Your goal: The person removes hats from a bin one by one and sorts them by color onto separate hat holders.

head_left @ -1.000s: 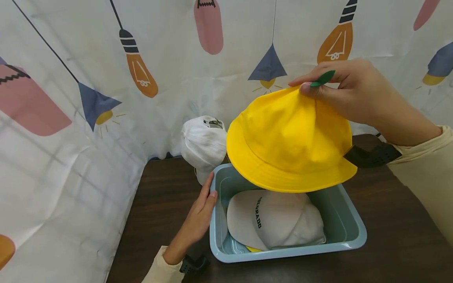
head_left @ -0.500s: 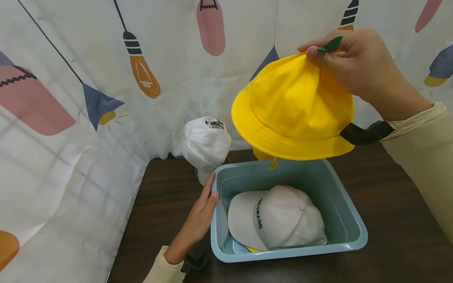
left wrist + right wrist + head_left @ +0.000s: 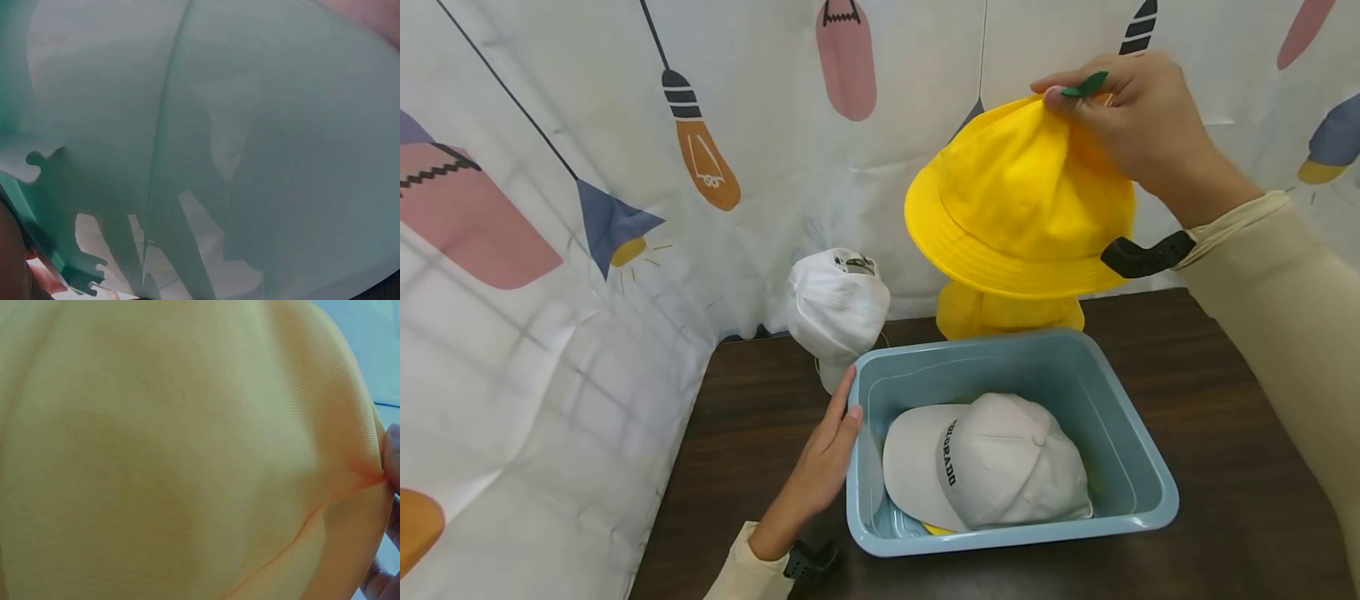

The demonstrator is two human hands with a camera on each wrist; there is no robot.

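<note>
My right hand pinches the crown of a yellow bucket hat near the green leaf on its top. The hat hangs brim down in the air behind the bin; in the right wrist view its yellow cloth fills most of the picture. With fairly straight fingers, my left hand rests against the left side of a light blue plastic bin. Inside the bin lies a light grey baseball cap with dark lettering, its visor to the left. A small yellow edge peeks out beneath it.
Behind the bin's far rim stands another yellow hat, partly hidden by the held one. A white cap is at the bin's back left corner. The dark wooden table meets a patterned cloth backdrop.
My right hand has lifted the yellow bucket hat up and back, away from over the bin, uncovering the grey cap and the second yellow hat. My left hand stays at the bin.
</note>
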